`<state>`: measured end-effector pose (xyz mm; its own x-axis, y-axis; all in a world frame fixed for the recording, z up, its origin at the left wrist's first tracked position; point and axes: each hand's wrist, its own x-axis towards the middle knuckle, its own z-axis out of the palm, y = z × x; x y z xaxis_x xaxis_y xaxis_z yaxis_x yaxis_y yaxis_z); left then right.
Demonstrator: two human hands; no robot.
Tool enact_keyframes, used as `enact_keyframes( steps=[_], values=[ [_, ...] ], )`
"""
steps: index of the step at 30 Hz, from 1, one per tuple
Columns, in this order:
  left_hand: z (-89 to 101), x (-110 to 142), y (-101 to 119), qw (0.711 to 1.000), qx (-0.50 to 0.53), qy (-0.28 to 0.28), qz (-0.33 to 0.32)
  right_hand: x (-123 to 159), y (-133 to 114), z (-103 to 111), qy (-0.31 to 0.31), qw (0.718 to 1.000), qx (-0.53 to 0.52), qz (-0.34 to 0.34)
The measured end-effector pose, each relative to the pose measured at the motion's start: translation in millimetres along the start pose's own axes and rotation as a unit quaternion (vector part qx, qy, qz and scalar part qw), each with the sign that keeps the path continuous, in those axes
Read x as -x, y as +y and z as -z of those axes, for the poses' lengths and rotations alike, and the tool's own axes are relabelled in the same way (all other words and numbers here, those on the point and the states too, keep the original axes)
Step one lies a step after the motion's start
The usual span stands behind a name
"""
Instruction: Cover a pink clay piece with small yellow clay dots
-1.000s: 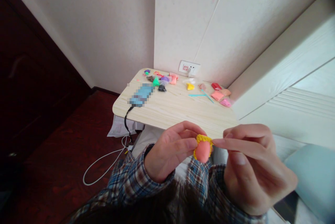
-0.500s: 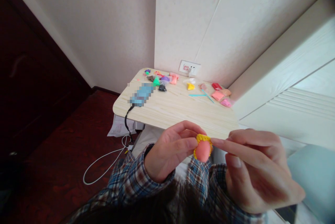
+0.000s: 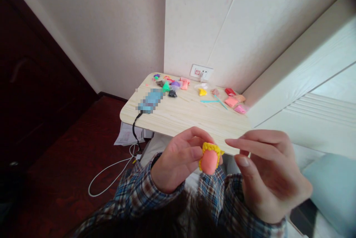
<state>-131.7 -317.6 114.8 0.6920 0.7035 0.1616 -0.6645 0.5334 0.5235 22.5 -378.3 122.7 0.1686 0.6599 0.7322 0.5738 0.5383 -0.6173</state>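
Observation:
Close to my body, my left hand is closed around a small modelling-clay figure. It has a smooth salmon-pink oval middle, with a bumpy yellow braid-like border along its top and sides. A little yellow point sticks out at its right edge. To the right of the figure, my right hand is apart from it, its thumb and index finger spread. I see nothing held between them, though the inner fingers are partly hidden.
A pale wooden table lies ahead against the wall. On it are a blurred-out blue phone-like object with a black cable, several clay packets, a yellow lump and turquoise sticks. A white cable loops at the left.
My right index finger has come off the clay figure, leaving a gap. My left hand has shifted the figure slightly left and turned it, so a yellow point now shows on its right side.

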Motion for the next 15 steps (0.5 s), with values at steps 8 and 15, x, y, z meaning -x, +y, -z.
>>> enact_keyframes(
  steps=[8,15],
  values=[
    [1.6,1.9,1.3,1.000,-0.013,-0.002,-0.002,-6.8,-0.9,-2.7,-0.034,0.997,-0.075,-0.008],
    [0.1,1.7,-0.3,1.000,-0.014,0.006,0.006,-7.1,-1.1,-3.4,-0.028,0.998,-0.052,0.003]
  ],
)
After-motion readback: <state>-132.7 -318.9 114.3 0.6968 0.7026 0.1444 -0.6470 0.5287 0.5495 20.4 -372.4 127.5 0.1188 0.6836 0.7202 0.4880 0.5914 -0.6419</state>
